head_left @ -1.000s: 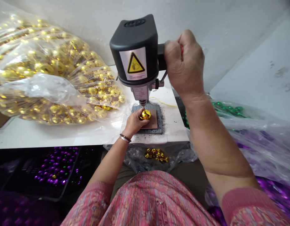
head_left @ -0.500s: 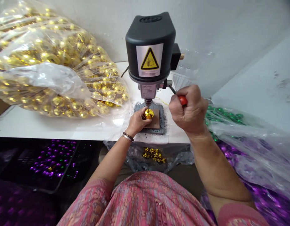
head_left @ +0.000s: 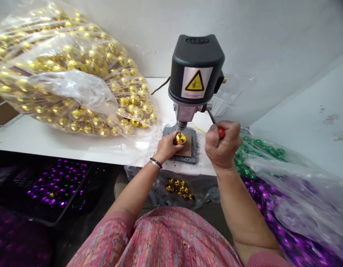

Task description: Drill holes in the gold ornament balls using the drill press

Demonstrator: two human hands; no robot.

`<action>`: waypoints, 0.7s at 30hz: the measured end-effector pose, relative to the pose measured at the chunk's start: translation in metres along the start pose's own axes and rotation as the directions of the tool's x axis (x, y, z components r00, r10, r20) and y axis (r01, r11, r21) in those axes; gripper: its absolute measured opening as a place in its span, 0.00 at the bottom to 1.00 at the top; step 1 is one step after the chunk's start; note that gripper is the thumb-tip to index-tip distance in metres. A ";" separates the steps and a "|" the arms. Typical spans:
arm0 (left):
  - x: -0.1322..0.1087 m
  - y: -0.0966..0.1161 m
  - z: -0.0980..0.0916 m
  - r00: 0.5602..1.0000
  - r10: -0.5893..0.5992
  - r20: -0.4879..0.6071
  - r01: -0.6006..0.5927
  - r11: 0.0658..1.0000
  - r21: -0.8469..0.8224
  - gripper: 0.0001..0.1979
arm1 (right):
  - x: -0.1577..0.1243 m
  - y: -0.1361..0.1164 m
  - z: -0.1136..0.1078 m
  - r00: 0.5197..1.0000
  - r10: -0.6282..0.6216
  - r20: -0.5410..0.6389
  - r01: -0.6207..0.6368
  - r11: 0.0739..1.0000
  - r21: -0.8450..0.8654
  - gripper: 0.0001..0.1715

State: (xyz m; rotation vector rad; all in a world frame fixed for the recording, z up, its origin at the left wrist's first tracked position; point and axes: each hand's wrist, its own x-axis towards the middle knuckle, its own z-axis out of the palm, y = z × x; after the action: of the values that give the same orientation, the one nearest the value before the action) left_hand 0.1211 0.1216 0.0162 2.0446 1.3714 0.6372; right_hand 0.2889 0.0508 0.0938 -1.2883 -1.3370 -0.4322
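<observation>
A black bench drill press (head_left: 197,70) with a yellow warning label stands on the white table. My left hand (head_left: 167,146) is closed around a shiny gold ball (head_left: 180,139), pressing it on a brown board (head_left: 187,148) over the grey drill base (head_left: 194,157). The drill chuck (head_left: 182,125) is right above the ball, and its bit meets the ball's top. My right hand (head_left: 223,144) grips the drill press lever, whose red knob (head_left: 221,132) shows between the fingers.
A big clear bag of gold balls (head_left: 76,89) fills the table's left side. Green beads (head_left: 260,148) and purple beads (head_left: 267,204) in plastic lie at the right. Several gold balls (head_left: 179,188) rest in plastic below the table edge. A dark crate (head_left: 57,185) holds purple beads.
My right hand has pulled the lever downward. The camera view has shifted, so the drill press appears further right and lower. My left hand still holds the gold ball under the bit.
</observation>
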 end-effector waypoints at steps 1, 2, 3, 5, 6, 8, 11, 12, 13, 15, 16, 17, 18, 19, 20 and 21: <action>0.000 0.000 0.001 1.000 -0.004 -0.003 0.004 1.000 0.003 0.35 | -0.002 0.001 0.002 1.000 0.003 -0.023 -0.003 1.000 0.002 0.05; 0.000 -0.001 0.001 1.000 -0.006 -0.005 0.006 1.000 0.002 0.35 | -0.003 0.001 0.003 0.999 0.009 -0.043 -0.009 1.000 0.001 0.05; 0.000 -0.001 0.002 1.000 -0.006 -0.007 0.006 1.000 -0.002 0.35 | -0.004 0.002 0.005 0.998 0.015 -0.059 -0.015 1.000 -0.001 0.06; 0.000 -0.002 0.002 1.000 -0.001 -0.009 0.001 1.000 -0.012 0.35 | -0.005 0.003 0.007 0.996 0.014 -0.083 -0.014 1.000 0.007 0.06; 0.000 -0.002 0.002 1.000 0.002 -0.010 -0.002 1.000 -0.016 0.35 | -0.005 0.003 0.008 0.996 0.012 -0.092 -0.011 1.000 0.015 0.06; -0.001 -0.002 0.002 1.000 0.009 -0.011 -0.009 1.000 -0.026 0.35 | -0.006 0.003 0.010 0.994 0.015 -0.111 -0.011 0.999 0.032 0.07; -0.002 0.000 0.001 1.000 0.014 -0.009 -0.014 0.999 -0.035 0.35 | -0.011 0.004 0.013 0.990 0.027 -0.140 -0.018 0.998 0.060 0.07; -0.003 0.000 0.001 1.000 0.009 -0.012 -0.010 1.000 -0.029 0.34 | -0.014 0.004 0.013 0.989 0.022 -0.144 -0.012 0.998 0.069 0.07; -0.003 0.001 0.000 1.000 0.002 -0.017 -0.002 1.000 -0.017 0.34 | -0.016 0.004 0.014 0.989 0.016 -0.144 -0.005 0.997 0.077 0.07; -0.003 0.002 0.001 1.000 -0.015 -0.027 0.015 1.000 0.010 0.34 | -0.016 0.004 0.015 0.990 0.005 -0.144 0.007 0.996 0.086 0.07; -0.003 0.002 0.001 0.999 -0.022 -0.028 0.022 1.000 0.017 0.34 | -0.014 0.004 0.015 0.988 0.009 -0.151 0.004 0.996 0.087 0.08; -0.003 0.001 0.001 0.999 -0.026 -0.025 0.026 1.000 0.014 0.34 | -0.009 0.002 0.015 0.987 0.020 -0.162 -0.006 0.996 0.090 0.09; -0.003 0.001 0.002 0.999 -0.026 -0.022 0.026 1.000 0.000 0.35 | -0.003 0.000 0.014 0.984 0.040 -0.171 -0.023 0.995 0.098 0.11; -0.003 0.000 0.002 1.000 -0.021 -0.021 0.021 1.000 -0.024 0.35 | 0.006 -0.003 0.013 0.982 0.063 -0.176 -0.044 0.993 0.109 0.12; -0.004 0.000 0.003 1.000 -0.016 -0.022 0.015 0.998 -0.054 0.35 | 0.015 -0.006 0.011 0.981 0.089 -0.172 -0.068 0.990 0.122 0.14; -0.006 -0.001 0.003 1.000 -0.012 -0.028 0.010 0.996 -0.088 0.35 | 0.024 -0.009 0.010 0.981 0.116 -0.157 -0.095 0.986 0.136 0.15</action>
State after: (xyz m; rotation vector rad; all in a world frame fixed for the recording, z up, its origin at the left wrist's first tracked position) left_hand 0.1204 0.1160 0.0132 1.9641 1.3458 0.7118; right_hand 0.2835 0.0665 0.1163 -1.1845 -1.1343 -0.3644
